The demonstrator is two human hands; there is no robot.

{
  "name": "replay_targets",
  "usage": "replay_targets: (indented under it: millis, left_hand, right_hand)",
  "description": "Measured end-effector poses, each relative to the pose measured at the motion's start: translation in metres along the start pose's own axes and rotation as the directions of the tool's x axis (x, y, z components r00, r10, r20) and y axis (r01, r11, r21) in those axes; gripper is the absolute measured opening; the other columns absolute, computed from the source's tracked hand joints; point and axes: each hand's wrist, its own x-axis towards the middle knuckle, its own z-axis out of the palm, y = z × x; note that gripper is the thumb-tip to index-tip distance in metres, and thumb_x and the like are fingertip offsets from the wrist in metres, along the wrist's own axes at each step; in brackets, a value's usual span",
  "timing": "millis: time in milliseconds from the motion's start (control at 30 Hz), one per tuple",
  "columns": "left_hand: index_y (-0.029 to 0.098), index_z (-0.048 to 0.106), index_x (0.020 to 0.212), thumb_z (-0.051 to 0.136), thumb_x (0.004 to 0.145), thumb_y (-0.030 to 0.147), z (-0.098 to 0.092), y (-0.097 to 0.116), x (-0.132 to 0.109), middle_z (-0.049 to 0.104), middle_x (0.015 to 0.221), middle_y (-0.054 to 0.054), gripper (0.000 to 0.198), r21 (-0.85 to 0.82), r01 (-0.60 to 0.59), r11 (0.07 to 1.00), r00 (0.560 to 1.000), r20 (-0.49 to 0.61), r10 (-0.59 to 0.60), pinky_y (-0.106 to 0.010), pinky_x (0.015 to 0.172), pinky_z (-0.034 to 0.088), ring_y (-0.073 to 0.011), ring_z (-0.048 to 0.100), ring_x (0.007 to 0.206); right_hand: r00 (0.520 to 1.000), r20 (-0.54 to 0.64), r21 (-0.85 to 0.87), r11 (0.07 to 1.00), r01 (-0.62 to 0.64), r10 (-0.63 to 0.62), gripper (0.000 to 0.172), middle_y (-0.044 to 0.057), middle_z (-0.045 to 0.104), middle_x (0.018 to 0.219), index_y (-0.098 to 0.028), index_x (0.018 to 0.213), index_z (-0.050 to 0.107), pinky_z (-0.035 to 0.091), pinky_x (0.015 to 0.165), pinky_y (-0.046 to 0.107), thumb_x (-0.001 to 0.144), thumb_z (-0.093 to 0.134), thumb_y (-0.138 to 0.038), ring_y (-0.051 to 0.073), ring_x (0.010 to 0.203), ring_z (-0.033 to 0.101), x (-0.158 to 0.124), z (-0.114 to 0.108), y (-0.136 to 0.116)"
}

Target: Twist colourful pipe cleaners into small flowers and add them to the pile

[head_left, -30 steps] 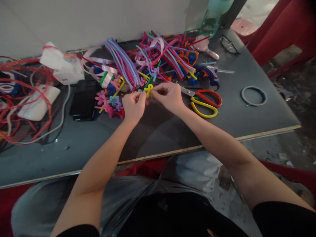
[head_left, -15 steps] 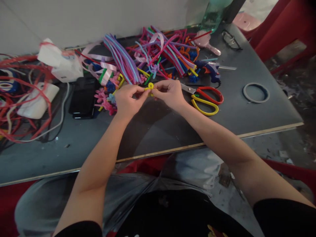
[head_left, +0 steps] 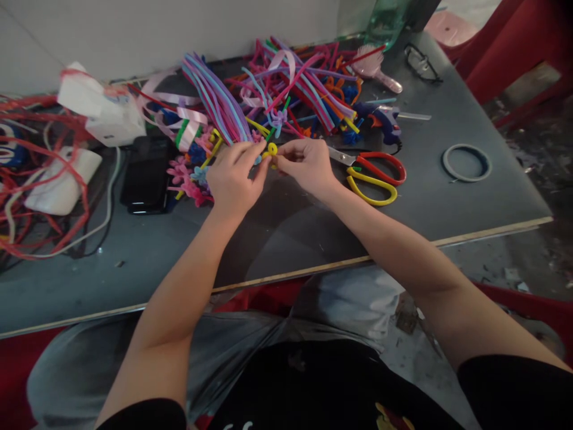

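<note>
Between my two hands is a small looped piece of yellow pipe cleaner (head_left: 272,149). My left hand (head_left: 236,173) is closed, its thumb and fingertips at the left side of the loops. My right hand (head_left: 308,162) pinches the piece from the right; part of it is hidden by the fingertips. Just behind the hands lies a bundle of purple and blue pipe cleaners (head_left: 217,98). Pink pipe-cleaner flowers (head_left: 181,173) sit left of my left hand. Scissors (head_left: 373,176) with one red and one yellow handle rest right of my right hand.
Mixed pipe cleaners (head_left: 304,89) are heaped along the wall. A glue gun (head_left: 385,122), a pink hairbrush (head_left: 376,70), glasses (head_left: 421,64) and a grey ring (head_left: 467,163) lie on the right. Phones (head_left: 147,173), a white box (head_left: 114,122) and tangled red cords (head_left: 80,224) are on the left.
The fingers of my left hand have shifted up and over the yellow pipe cleaner, and its loops are turned differently. My right hand keeps its pinch. The view has tilted slightly.
</note>
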Motion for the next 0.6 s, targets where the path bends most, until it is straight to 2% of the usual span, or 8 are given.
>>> replay_targets:
  millis: [67, 167, 333, 400, 500, 600]
  left_hand:
    - [0.028, 0.074, 0.096, 0.059, 0.095, 0.044, 0.0, -0.003, 0.0, 0.074, 0.101, -0.008, 0.022, -0.013, -0.018, 1.0, 1.0, 0.006, 0.019, -0.042, 0.101, 0.051, -0.027, 0.068, 0.107]
    - [0.027, 0.074, 0.089, 0.058, 0.097, 0.043, 0.004, -0.004, -0.002, 0.074, 0.094, -0.008, 0.024, -0.031, -0.028, 0.999, 1.0, -0.002, 0.028, -0.045, 0.1, 0.05, -0.0267, 0.069, 0.1]
    - [0.026, 0.075, 0.088, 0.061, 0.094, 0.042, 0.007, -0.001, -0.002, 0.074, 0.091, -0.007, 0.022, -0.038, -0.027, 0.999, 0.999, -0.019, 0.027, -0.045, 0.099, 0.052, -0.027, 0.068, 0.102]
    - [0.026, 0.076, 0.093, 0.06, 0.094, 0.041, 0.004, -0.001, 0.0, 0.075, 0.095, -0.006, 0.021, -0.058, -0.002, 0.998, 1.0, -0.012, 0.002, -0.043, 0.097, 0.053, -0.0257, 0.068, 0.1]
    - [0.026, 0.077, 0.101, 0.06, 0.095, 0.04, -0.003, -0.002, 0.005, 0.078, 0.099, -0.005, 0.023, -0.123, 0.057, 0.991, 0.998, 0.03, -0.054, -0.037, 0.085, 0.056, -0.0219, 0.07, 0.089]
    - [0.025, 0.077, 0.098, 0.068, 0.09, 0.038, -0.006, -0.002, 0.006, 0.079, 0.093, -0.003, 0.018, -0.159, 0.073, 0.985, 0.994, 0.096, -0.058, -0.033, 0.08, 0.056, -0.0193, 0.07, 0.082]
  right_hand:
    - [1.0, 0.011, 0.011, 1.0, -0.014, 0.014, 0.027, 0.001, 0.067, 0.065, -0.017, 0.081, 0.069, 0.059, 0.062, 0.025, 0.085, 0.073, -0.044, 0.012, 0.063, 0.066, 0.001, 0.0, 0.001]
    - [0.999, 0.02, 0.038, 0.999, -0.038, 0.037, 0.028, 0.001, 0.066, 0.065, -0.017, 0.08, 0.068, 0.059, 0.061, 0.026, 0.086, 0.072, -0.044, 0.012, 0.063, 0.067, 0.0, 0.003, 0.004]
    - [0.996, 0.053, 0.086, 0.994, -0.072, 0.068, 0.024, 0.0, 0.065, 0.064, -0.017, 0.078, 0.067, 0.059, 0.061, 0.025, 0.086, 0.072, -0.039, 0.013, 0.065, 0.067, 0.002, 0.004, 0.009]
    - [0.997, 0.041, 0.052, 0.996, -0.073, 0.071, 0.02, 0.0, 0.065, 0.064, -0.017, 0.078, 0.066, 0.059, 0.062, 0.027, 0.085, 0.072, -0.035, 0.013, 0.065, 0.067, 0.004, 0.004, 0.01]
    - [0.997, 0.039, -0.041, 0.997, -0.066, 0.068, 0.015, 0.0, 0.063, 0.062, -0.018, 0.075, 0.065, 0.059, 0.065, 0.03, 0.083, 0.072, -0.028, 0.015, 0.065, 0.066, 0.004, 0.001, 0.008]
    - [0.997, 0.068, -0.133, 0.991, -0.021, 0.031, 0.01, 0.001, 0.065, 0.067, -0.018, 0.074, 0.065, 0.058, 0.072, 0.032, 0.078, 0.074, -0.023, 0.017, 0.072, 0.067, 0.002, -0.003, 0.004]
